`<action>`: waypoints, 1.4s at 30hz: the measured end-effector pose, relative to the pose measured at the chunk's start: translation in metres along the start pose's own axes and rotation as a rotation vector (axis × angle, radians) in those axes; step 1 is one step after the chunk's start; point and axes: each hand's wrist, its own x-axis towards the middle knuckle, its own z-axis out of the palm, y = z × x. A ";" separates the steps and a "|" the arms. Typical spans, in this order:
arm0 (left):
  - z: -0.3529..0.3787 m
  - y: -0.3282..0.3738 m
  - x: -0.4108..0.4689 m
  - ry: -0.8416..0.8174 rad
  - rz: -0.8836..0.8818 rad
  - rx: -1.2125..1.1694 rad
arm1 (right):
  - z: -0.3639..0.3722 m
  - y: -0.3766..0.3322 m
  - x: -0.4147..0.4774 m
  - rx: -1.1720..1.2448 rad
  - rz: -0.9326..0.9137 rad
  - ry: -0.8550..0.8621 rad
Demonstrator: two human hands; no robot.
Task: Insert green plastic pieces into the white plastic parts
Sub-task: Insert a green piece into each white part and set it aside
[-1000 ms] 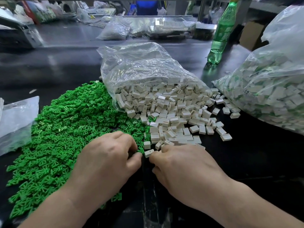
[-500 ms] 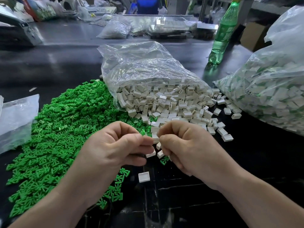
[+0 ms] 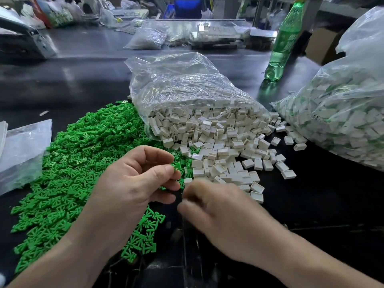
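A broad heap of green plastic pieces (image 3: 79, 163) covers the black table at the left. White plastic parts (image 3: 220, 142) spill from an open clear bag (image 3: 182, 86) in the middle. My left hand (image 3: 133, 183) is raised over the edge of the green heap and pinches one green piece (image 3: 176, 166) between thumb and fingers. My right hand (image 3: 216, 208) is blurred with motion, low by the near edge of the white parts. Its fingers look curled; whether it holds anything I cannot tell.
A big clear bag of white parts with green inserts (image 3: 340, 121) lies at the right. A green bottle (image 3: 284, 40) stands behind it. A flat plastic bag (image 3: 22, 150) lies at the far left. More bags and trays crowd the back of the table.
Both hands rose from the table and met, then parted. My right hand has dropped down towards the white parts. My left hand stays up with a green piece.
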 end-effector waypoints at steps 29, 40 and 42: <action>0.004 -0.003 -0.011 -0.023 0.195 0.220 | -0.017 0.008 0.009 1.166 0.233 -0.075; 0.003 0.001 -0.014 -0.079 0.210 0.304 | -0.020 0.003 0.006 0.746 0.151 0.046; 0.002 0.002 -0.013 -0.093 0.191 0.280 | -0.020 0.003 0.005 0.749 0.141 0.044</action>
